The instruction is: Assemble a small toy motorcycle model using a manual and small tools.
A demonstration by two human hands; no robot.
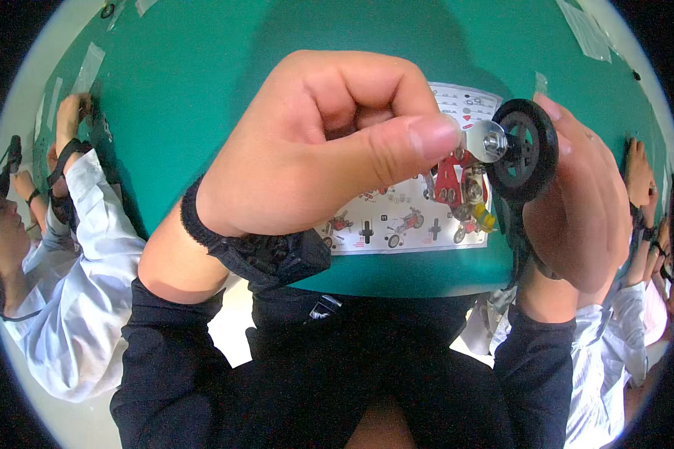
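Observation:
Above the table's near edge hangs a small toy vehicle model with red and silver metal parts (449, 183), a yellow piece (485, 218) and a black spoked wheel (528, 150). A round silver plate with a bolt (487, 142) sits beside the wheel. My right hand (580, 202) holds the model at the wheel from the right, with most of its fingers hidden behind. Thumb and forefinger of my left hand (337, 142) are pinched together at the plate's left edge; whatever lies between them is hidden.
Beneath my hands, a printed instruction sheet (404, 236) with pictures lies on the green table (202, 60). Clear plastic bags (584, 30) lie on the far side. A person in a white sleeve (97, 202) works at left; other people's hands (638, 176) show at right.

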